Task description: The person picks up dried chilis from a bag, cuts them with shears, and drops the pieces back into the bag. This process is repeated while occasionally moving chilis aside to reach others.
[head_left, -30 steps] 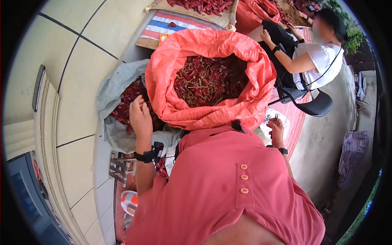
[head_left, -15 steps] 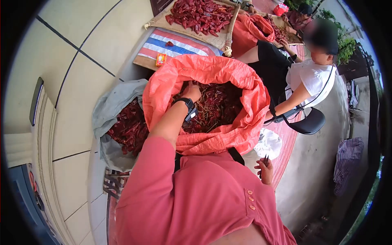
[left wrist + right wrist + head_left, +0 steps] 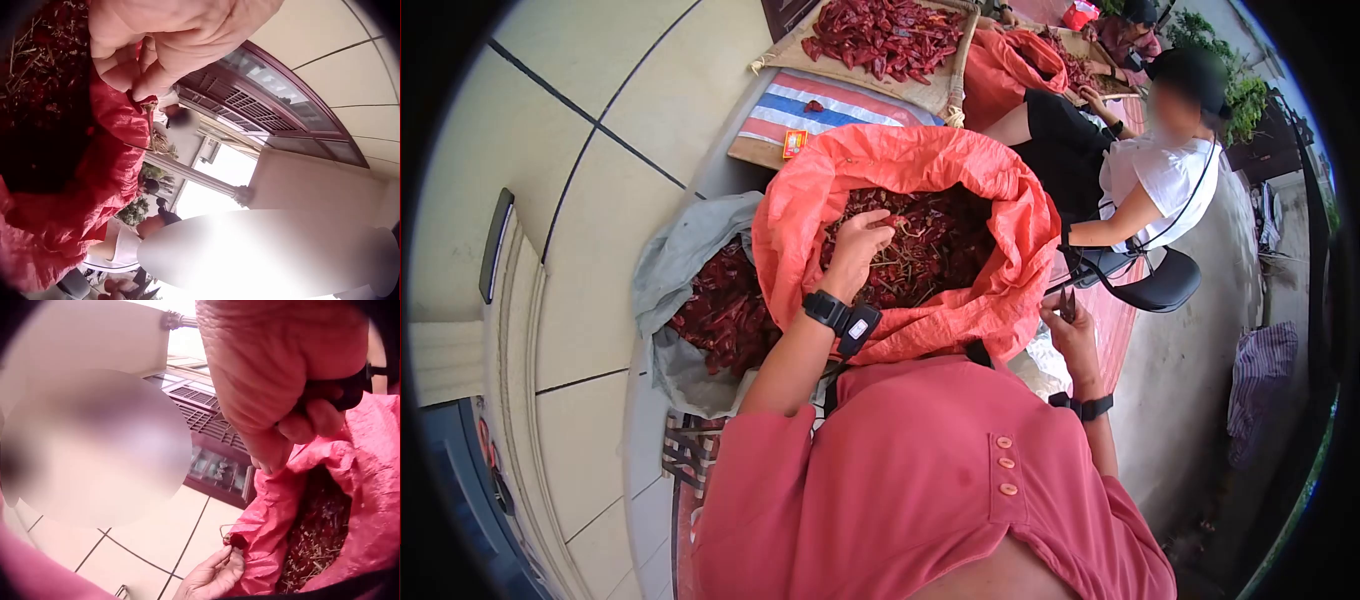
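Observation:
My left hand (image 3: pixel 858 255) pinches a dried red chilli (image 3: pixel 236 540) by its body, above the mouth of the big red woven bag (image 3: pixel 800 215). In the left wrist view the thin pale stem (image 3: pixel 150 128) sticks out past the fingertips. My right hand (image 3: pixel 1080 345) is beside the bag's right rim, gripping a pair of dark-handled scissors (image 3: pixel 1068 303) with the pointed blades upward. The bag holds dried chillies and loose stems (image 3: pixel 915 255). In the right wrist view my fingers curl round the black handle (image 3: pixel 344 390).
Left of the red bag, a grey sack (image 3: pixel 665 260) holds more dried chillies (image 3: pixel 725 310). Behind are a chilli-filled woven tray (image 3: pixel 880 90), a striped sheet (image 3: pixel 840 105) and a small box (image 3: pixel 794 143). A person in white (image 3: pixel 1170 185) sits at the right, near a black chair (image 3: pixel 1165 280).
My left hand went from over the grey sack into the red bag, then lifted slightly, now with a chilli in its fingers. The right hand with the scissors has moved up beside the bag's rim.

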Available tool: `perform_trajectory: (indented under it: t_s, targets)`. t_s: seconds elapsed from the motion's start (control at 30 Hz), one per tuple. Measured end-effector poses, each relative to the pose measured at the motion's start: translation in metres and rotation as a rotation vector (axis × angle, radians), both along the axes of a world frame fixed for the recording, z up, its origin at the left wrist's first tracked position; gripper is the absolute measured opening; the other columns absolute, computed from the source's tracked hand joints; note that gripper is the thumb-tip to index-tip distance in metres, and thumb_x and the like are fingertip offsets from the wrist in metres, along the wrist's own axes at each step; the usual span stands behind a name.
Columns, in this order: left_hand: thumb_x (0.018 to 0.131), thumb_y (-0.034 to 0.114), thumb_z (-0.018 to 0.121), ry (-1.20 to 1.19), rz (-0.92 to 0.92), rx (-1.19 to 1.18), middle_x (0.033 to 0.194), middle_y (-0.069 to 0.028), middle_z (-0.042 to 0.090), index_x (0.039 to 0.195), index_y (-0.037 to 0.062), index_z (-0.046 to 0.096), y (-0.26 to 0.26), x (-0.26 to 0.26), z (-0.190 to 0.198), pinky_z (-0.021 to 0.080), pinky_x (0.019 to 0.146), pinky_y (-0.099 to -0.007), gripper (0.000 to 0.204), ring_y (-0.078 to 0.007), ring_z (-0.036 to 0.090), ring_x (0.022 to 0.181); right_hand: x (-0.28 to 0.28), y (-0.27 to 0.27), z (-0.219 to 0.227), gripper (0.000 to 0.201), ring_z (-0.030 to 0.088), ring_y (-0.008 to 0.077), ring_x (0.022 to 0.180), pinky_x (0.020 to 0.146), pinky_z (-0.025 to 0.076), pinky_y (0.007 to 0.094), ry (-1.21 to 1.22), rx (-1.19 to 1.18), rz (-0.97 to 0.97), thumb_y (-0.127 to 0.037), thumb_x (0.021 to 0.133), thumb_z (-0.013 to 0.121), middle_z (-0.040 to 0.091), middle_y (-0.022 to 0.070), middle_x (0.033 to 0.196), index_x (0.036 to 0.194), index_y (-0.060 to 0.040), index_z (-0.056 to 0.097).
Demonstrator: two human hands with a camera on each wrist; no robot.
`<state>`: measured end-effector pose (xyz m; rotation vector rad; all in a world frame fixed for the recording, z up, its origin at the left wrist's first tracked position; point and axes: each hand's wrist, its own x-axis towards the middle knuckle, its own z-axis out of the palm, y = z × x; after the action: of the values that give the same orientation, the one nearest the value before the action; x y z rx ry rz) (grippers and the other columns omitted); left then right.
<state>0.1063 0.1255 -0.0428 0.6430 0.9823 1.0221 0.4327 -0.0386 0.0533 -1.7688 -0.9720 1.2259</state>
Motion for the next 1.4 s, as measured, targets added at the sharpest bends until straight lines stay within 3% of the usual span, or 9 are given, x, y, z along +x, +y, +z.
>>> perform_trajectory:
  t_s: [0.27,0.43,0.57,0.6,0.77,0.8,0.9,1.07,1.4]
  targets:
    - [0.088,0.012,0.066,-0.048,-0.006,0.177,0.085,0.0013,0.059,0.107,0.0014,0.059,-0.071,-0.001,0.11,0.045,0.063,-0.0186,0.023,-0.0049,0.052,0.069,-0.127,0.103,0.059,0.033,0.042,0.0021,0.073,0.068,0.038,0.0178,0.192,0.426,0.534,-0.001,0.081,0.07,0.044,-0.0083,0.078,0.112,-0.005,0.062]
    - [0.088,0.017,0.067,0.189,0.018,0.324,0.088,-0.0007,0.059,0.106,0.0005,0.059,-0.098,-0.008,0.118,0.047,0.069,-0.0219,0.025,-0.0089,0.055,0.076,-0.153,0.107,0.059,0.022,0.047,0.0072,0.075,0.072,0.041,0.0227,0.146,0.509,0.661,-0.007,0.08,0.073,0.048,-0.0027,0.078,0.101,-0.0049,0.067]
    - [0.091,0.013,0.062,0.554,0.089,0.733,0.1,-0.0026,0.057,0.122,0.0,0.05,-0.11,-0.002,0.121,0.046,0.083,-0.0235,0.035,-0.0113,0.057,0.09,-0.154,0.1,0.074,0.01,0.051,0.0112,0.079,0.075,0.042,0.0267,0.008,0.614,0.777,-0.008,0.081,0.071,0.053,0.0014,0.082,0.09,-0.0041,0.067]
    - [0.093,0.013,0.058,0.308,-0.005,0.64,0.105,-0.0045,0.055,0.127,-0.0003,0.046,-0.11,0.0,0.125,0.044,0.09,-0.0247,0.039,-0.013,0.056,0.097,-0.154,0.096,0.073,0.009,0.052,0.011,0.08,0.075,0.043,0.0267,0.06,0.588,0.77,-0.007,0.081,0.071,0.053,0.0014,0.083,0.089,-0.0039,0.066]
    - [0.097,0.013,0.05,0.236,-0.202,0.487,0.08,-0.0026,0.057,0.109,0.0004,0.052,-0.116,0.008,0.127,0.045,0.064,-0.0242,0.017,-0.01,0.052,0.069,-0.155,0.078,0.079,0.012,0.058,0.0141,0.079,0.07,0.048,0.0281,0.265,0.336,0.706,-0.003,0.082,0.068,0.057,0.0039,0.088,0.092,-0.004,0.062]
    - [0.098,0.015,0.049,0.279,-0.197,0.499,0.08,-0.001,0.055,0.106,0.0014,0.052,-0.118,0.008,0.126,0.043,0.062,-0.0228,0.016,-0.0082,0.049,0.068,-0.156,0.083,0.073,0.015,0.063,0.0188,0.076,0.064,0.05,0.0293,-0.141,0.877,0.823,0.0,0.083,0.065,0.059,0.006,0.091,0.096,-0.0038,0.06]
    - [0.1,0.017,0.046,0.257,-0.249,0.484,0.076,0.0007,0.05,0.101,0.0023,0.052,-0.124,0.009,0.12,0.039,0.059,-0.0226,0.016,-0.0075,0.043,0.065,-0.151,0.067,0.077,0.016,0.063,0.0225,0.074,0.063,0.05,0.0291,-0.488,0.997,0.848,0.001,0.083,0.063,0.06,0.0074,0.093,0.097,-0.0034,0.058]
    - [0.098,0.017,0.05,0.305,-0.282,0.49,0.069,-0.0009,0.047,0.095,0.0,0.053,-0.137,0.005,0.129,0.041,0.06,-0.0272,0.017,-0.0099,0.044,0.064,-0.148,0.061,0.069,0.008,0.05,0.0047,0.066,0.054,0.04,0.0206,0.359,0.413,0.749,-0.012,0.094,0.059,0.054,-0.0027,0.078,0.093,-0.0048,0.057]
    - [0.1,0.023,0.047,0.408,-0.271,0.59,0.066,0.0023,0.041,0.106,0.0005,0.056,-0.148,-0.006,0.129,0.035,0.055,-0.0242,0.025,-0.0069,0.037,0.06,-0.154,0.063,0.07,0.019,0.031,0.0037,0.043,0.042,0.024,0.0205,0.769,-0.001,0.685,-0.024,0.095,0.057,0.044,-0.004,0.058,0.088,-0.0063,0.057]
